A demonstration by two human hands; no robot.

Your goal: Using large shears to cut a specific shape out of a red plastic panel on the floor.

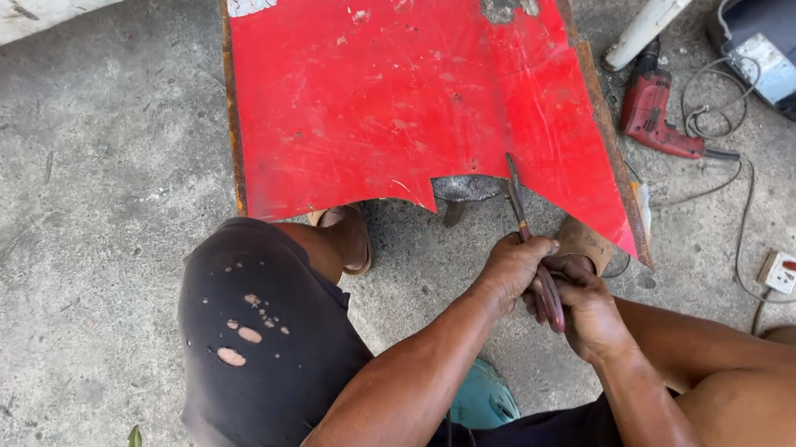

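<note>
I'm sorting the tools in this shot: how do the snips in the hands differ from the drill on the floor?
The snips are slim, dark metal with reddish handles; the drill is bulky, red and corded. The snips are gripped by the left hand and right hand, blades at the red sheet; the drill lies untouched on concrete. Both look worn.

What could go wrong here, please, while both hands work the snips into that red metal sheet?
The left hand and right hand squeeze the snips close to the red sheet's jagged cut edge, so a slip could cut them. The bare knees sit just under that edge. The drill cord trails nearby, a possible snag.
</note>
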